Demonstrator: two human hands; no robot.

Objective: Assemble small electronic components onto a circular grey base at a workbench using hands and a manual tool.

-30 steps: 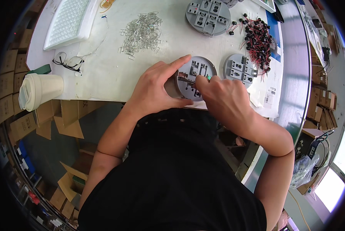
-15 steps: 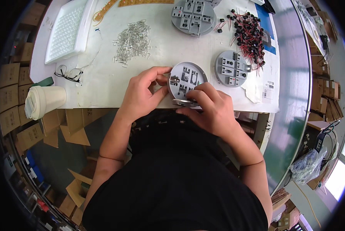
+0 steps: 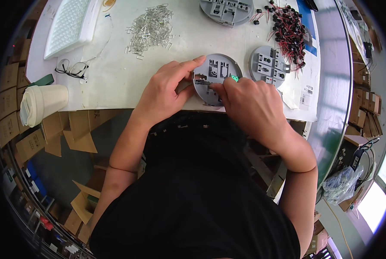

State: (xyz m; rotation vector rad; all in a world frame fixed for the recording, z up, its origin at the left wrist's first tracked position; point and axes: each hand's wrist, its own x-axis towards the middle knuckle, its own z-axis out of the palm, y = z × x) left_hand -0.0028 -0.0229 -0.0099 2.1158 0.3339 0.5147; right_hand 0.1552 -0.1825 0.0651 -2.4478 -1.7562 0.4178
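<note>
Round grey housing (image 3: 215,79): at the counter's (image 3: 111,88) near edge, between both hands
Left hand (image 3: 163,91): at the housing's left rim, forefinger and thumb apart; whether they grip it, cannot tell
Right hand (image 3: 254,100): fingers curled over the housing's interior, thumb against forefinger; anything pinched is hidden
Second grey base (image 3: 268,65): just beyond the right hand
Metal clips (image 3: 150,30): heaped beyond the left hand
</note>
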